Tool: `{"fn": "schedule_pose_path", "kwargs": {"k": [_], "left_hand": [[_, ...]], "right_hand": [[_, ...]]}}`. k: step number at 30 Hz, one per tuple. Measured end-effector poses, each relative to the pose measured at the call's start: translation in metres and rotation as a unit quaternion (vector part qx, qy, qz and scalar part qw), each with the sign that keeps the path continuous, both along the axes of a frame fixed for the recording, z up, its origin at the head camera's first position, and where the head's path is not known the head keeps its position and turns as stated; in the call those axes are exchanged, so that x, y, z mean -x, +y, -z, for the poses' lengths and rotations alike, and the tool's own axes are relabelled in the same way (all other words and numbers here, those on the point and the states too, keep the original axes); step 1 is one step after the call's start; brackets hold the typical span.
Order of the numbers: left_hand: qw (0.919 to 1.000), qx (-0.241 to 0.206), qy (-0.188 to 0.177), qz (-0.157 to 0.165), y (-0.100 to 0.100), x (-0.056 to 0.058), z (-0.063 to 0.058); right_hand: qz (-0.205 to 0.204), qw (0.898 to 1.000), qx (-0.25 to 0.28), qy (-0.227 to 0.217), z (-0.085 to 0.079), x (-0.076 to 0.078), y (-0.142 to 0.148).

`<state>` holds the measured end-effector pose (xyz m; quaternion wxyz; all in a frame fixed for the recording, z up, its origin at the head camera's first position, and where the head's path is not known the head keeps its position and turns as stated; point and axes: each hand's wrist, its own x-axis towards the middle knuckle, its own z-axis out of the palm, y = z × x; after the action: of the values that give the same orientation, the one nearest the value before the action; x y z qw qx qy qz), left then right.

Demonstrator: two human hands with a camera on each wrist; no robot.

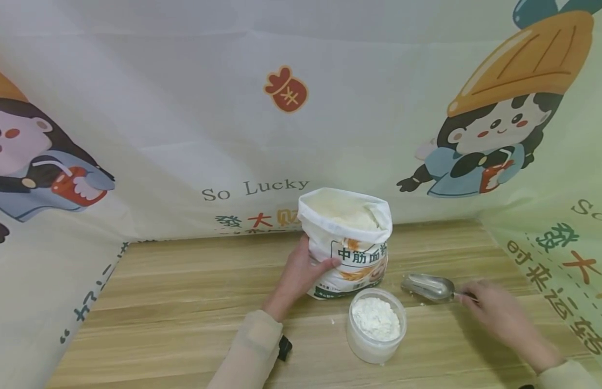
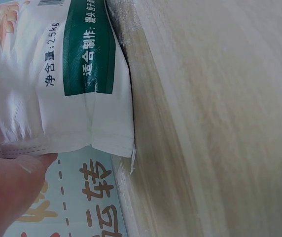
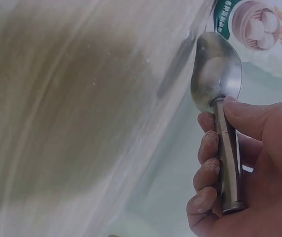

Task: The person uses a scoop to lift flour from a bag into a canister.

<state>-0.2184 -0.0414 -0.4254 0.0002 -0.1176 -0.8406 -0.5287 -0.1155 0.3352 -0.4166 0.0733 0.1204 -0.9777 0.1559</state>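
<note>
A white flour bag (image 1: 349, 243) stands on the table with its top rolled back, and flour shows inside. My left hand (image 1: 303, 270) grips its left side, thumb across the front; in the left wrist view that hand (image 2: 15, 187) lies along the lower part of the bag (image 2: 37, 108). In my right hand (image 1: 495, 310) is a metal scoop (image 1: 429, 286), low over the table to the right of the bag. The right wrist view shows the fingers curled round the handle of the scoop (image 3: 217, 71), whose bowl looks empty. A clear tub (image 1: 376, 348) heaped with flour (image 1: 377, 319) stands in front of the bag.
The wood-grain table (image 1: 184, 302) bears small white specks of flour near the tub and scoop. A printed cloth (image 1: 194, 108) with cartoon figures hangs behind the table and along both sides, close behind the bag.
</note>
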Motion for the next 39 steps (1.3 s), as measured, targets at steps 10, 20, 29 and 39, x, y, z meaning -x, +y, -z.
{"fn": "schedule_pose_path", "kwargs": {"k": [10, 20, 29, 39], "left_hand": [[1.0000, -0.004, -0.004, 0.000, -0.001, 0.001, 0.002], [1.0000, 0.002, -0.002, 0.005, -0.003, 0.000, -0.003], [0.9999, 0.004, 0.003, 0.015, -0.001, 0.001, -0.003], [0.9993, 0.035, 0.008, 0.006, -0.016, 0.002, -0.009]], "right_hand": [[0.011, 0.999, 0.000, -0.047, 0.003, -0.003, -0.003], [0.015, 0.992, -0.007, -0.126, 0.004, -0.006, -0.007], [0.017, 0.990, -0.004, -0.141, 0.002, -0.008, -0.010], [0.002, 0.989, 0.000, -0.145, -0.003, 0.002, -0.011]]}}
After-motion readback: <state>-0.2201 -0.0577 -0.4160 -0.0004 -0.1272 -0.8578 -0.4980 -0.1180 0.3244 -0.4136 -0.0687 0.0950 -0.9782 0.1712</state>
